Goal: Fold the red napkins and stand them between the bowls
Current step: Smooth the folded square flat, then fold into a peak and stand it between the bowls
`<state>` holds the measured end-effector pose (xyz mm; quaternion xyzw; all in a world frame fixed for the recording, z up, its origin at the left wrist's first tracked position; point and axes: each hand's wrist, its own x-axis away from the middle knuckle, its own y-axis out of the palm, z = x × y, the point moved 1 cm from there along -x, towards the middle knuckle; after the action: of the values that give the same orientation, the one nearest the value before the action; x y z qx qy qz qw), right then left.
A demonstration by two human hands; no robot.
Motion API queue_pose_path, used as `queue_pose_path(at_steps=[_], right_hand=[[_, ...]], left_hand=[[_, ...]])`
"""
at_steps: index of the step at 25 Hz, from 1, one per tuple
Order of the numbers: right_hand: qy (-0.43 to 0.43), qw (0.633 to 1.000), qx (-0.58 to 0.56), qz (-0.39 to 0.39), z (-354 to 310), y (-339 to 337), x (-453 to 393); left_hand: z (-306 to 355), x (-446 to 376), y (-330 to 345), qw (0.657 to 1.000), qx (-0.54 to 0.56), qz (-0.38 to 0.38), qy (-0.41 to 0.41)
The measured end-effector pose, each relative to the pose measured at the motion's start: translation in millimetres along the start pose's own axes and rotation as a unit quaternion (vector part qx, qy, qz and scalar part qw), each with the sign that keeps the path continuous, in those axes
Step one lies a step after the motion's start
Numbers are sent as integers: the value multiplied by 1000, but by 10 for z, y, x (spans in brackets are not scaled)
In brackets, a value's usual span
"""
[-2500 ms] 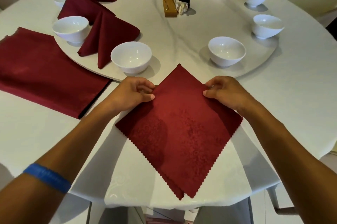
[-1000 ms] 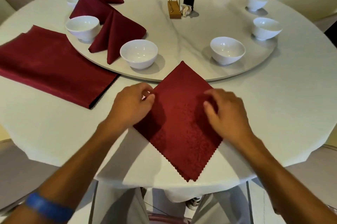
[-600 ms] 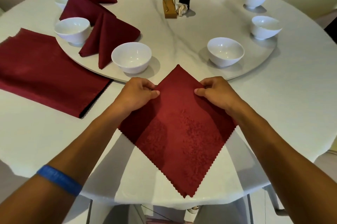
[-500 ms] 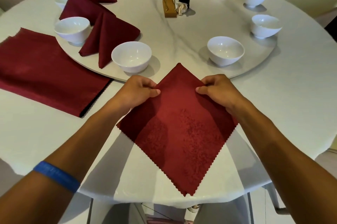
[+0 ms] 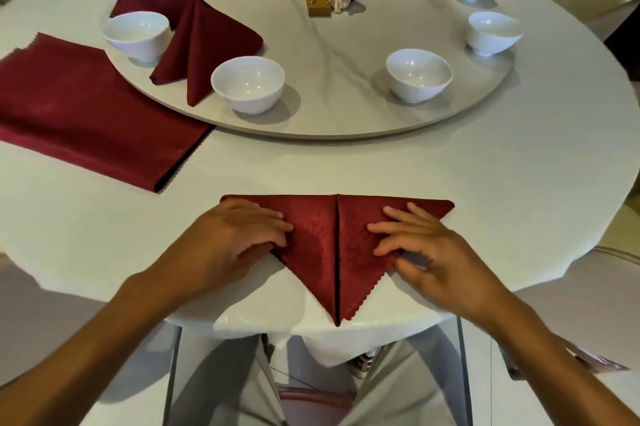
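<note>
Red napkin folded into a downward-pointing triangle with centre seam, at the worktop's near edge, left hand and right hand pressing it with flat spread fingers, three standing folded napkins, eight white bowls visible

**Soft, even light with wide-angle bending**

The scene is bright and diffuse. The white bowls throw soft grey shadows toward the near right on the turntable, so light arrives from the far left. Small highlights glint inside the bowls, and the table's near edge shows a faint sheen. Focus is fairly sharp mid-frame; detail softens slightly overall. The table rim curves strongly at left and right edges, and the forearms stretch at the near corners.
</note>
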<state>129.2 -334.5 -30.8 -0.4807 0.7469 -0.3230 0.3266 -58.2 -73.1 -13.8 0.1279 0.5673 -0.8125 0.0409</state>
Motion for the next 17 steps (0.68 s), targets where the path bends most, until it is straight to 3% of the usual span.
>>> queue_pose_path(at_steps=[6, 9, 13, 15, 17], right_hand=[[6, 994, 106, 12, 137, 38, -35], [35, 993, 113, 24, 125, 28, -50], [123, 987, 56, 85, -257, 97, -52], [165, 984, 60, 30, -582, 221, -85], [185, 977, 102, -42, -783, 384, -124]], left_hand=[[-58, 16, 206, 1000, -24, -5, 13], [-84, 25, 233, 999, -12, 31, 5], [-344, 101, 102, 986, 12, 106, -126], [-486, 105, 28, 979, 53, 105, -166], [-487, 73, -19, 981, 55, 115, -143]])
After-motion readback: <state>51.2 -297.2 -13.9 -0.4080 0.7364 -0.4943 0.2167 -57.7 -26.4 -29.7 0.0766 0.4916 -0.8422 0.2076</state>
